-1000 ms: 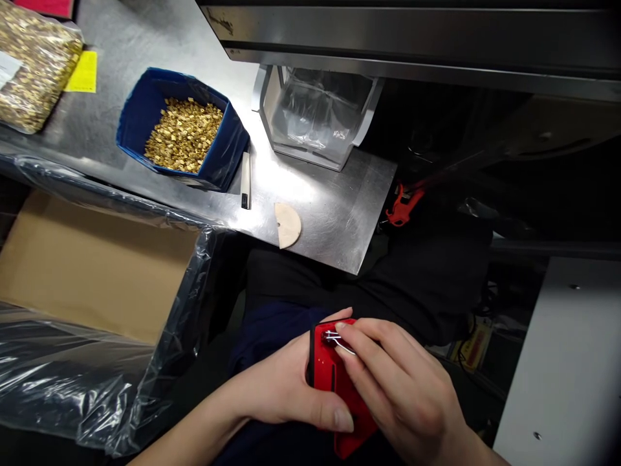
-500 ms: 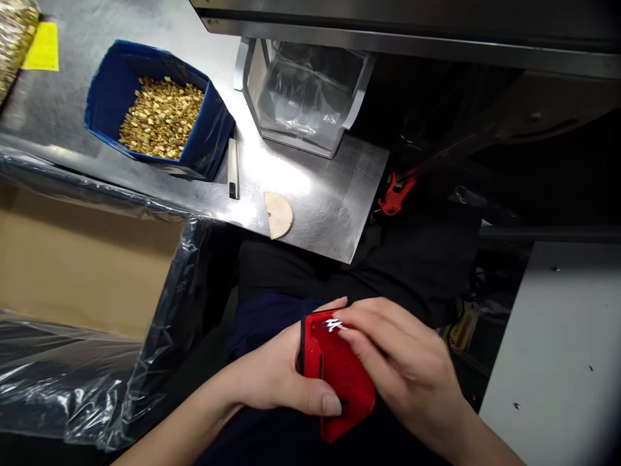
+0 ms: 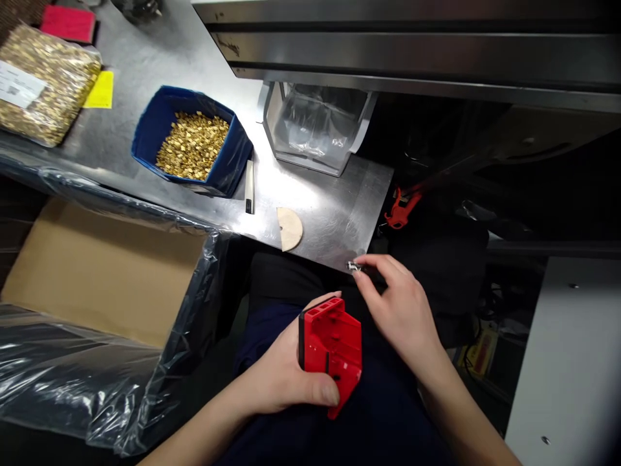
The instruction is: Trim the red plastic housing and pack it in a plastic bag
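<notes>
My left hand (image 3: 286, 372) grips a red plastic block (image 3: 332, 349) over my lap, thumb across its lower front. My right hand (image 3: 398, 304) is raised off the block, with its fingertips pinched on a small silver metal piece (image 3: 351, 266) at the near corner of the steel table (image 3: 334, 226). A blue bin (image 3: 145, 129) full of small brass parts (image 3: 193, 145) sits further left on the table.
A clear plastic container (image 3: 315, 126) stands under a steel machine housing (image 3: 412, 52). A half-round wooden disc (image 3: 290, 228) and a small white and black tool (image 3: 249, 186) lie on the table. A bag of brass parts (image 3: 43, 84) sits far left. A plastic-lined cardboard box (image 3: 97, 272) is beside my lap.
My right hand has lifted away from the red block, carrying the small silver piece up to the table corner. The left hand still holds the block.
</notes>
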The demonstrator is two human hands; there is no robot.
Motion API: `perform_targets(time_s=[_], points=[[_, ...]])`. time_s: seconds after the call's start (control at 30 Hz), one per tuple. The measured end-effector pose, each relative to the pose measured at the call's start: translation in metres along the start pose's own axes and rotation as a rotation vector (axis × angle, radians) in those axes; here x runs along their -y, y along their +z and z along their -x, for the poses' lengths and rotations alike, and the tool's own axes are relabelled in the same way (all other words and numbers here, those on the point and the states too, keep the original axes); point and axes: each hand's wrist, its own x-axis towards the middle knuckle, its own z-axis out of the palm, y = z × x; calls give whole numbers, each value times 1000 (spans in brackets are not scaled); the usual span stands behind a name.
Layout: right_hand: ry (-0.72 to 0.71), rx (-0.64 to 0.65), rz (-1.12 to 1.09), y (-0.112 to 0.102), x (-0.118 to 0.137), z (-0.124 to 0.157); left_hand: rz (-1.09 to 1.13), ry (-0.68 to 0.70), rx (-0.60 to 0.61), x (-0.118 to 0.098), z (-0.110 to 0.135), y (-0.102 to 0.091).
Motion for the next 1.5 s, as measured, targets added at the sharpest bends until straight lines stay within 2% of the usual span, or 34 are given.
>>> perform_targets(time_s=[0.17, 0.23, 0.3, 0.37, 0.43, 0.47, 0.5, 0.53, 0.63, 0.67, 0.7, 0.77, 0.87, 1.0, 1.13, 1.23, 1.33, 1.5], points=[[-102, -148, 25, 57, -26, -91, 12, 28, -18, 1, 4, -8], [-105, -176, 70, 75, -31, -114, -76, 41, -98, 0, 5, -6], [-95, -178, 113, 85, -33, -122, -218, 54, -187, 0, 7, -3], [-95, -195, 116, 83, -33, -116, -363, 61, -252, 0, 8, -3], [-94, -199, 32, 70, -30, -98, -474, 62, -319, 1, 10, -4], [-84, -161, -47, 60, -28, -85, -515, 58, -359, 1, 10, -5], [-68, -77, -145, 49, -24, -70, -547, 54, -397, 2, 9, -5], [-45, 61, -243, 37, -20, -54, -575, 52, -433, 3, 8, -6], [-49, 624, -474, 10, -8, -4, -632, 49, -517, 4, 3, -7], [-80, 743, -499, 6, -4, 11, -643, 45, -538, 4, 0, -8], [-117, 796, -490, 4, -1, 24, -648, 38, -556, 5, -2, -8], [-184, 752, -409, 8, 3, 43, -643, 17, -576, 4, -6, -9], [-238, 636, -330, 19, 3, 52, -596, 25, -569, 1, -11, -12], [-270, 620, -332, 22, -2, 49, -511, 88, -568, -8, -14, -18], [-431, 588, -216, 18, -4, 52, -547, 117, -571, -10, -16, -24], [-521, 576, -156, 18, -3, 57, -623, 167, -634, -7, -18, -28], [-469, 566, -184, 21, -2, 57, -588, 147, -652, -7, -21, -31], [-238, 595, -387, 23, -3, 51, -292, 166, -443, -11, -20, -34]])
